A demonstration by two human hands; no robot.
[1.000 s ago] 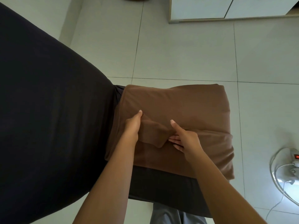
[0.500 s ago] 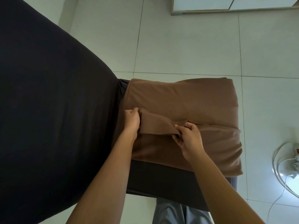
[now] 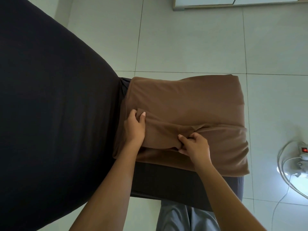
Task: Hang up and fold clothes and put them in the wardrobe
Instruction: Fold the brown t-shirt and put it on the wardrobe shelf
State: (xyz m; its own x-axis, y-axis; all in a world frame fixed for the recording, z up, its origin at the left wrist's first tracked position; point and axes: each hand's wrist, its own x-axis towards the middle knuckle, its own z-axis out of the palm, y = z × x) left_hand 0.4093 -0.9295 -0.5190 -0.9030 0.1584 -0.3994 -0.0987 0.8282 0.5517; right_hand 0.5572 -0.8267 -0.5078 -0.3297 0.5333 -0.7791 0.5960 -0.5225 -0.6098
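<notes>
Head view shows your left hand [image 3: 135,127] pinching the folded brown garment [image 3: 186,104] at its near-left fold, while your right hand [image 3: 194,145] grips its front flap.

A black-covered surface [image 3: 50,114] is seen filling the left side, with a narrower dark part extending right. A folded brown garment [image 3: 191,100] is laid directly on that narrower part, its right edge overhanging slightly. Pale tiled floor [image 3: 183,47] is seen below. A power strip [image 3: 304,151] with white cables [image 3: 283,164] is laid on the floor at right; a white cabinet base [image 3: 216,0] is stood at the top.
</notes>
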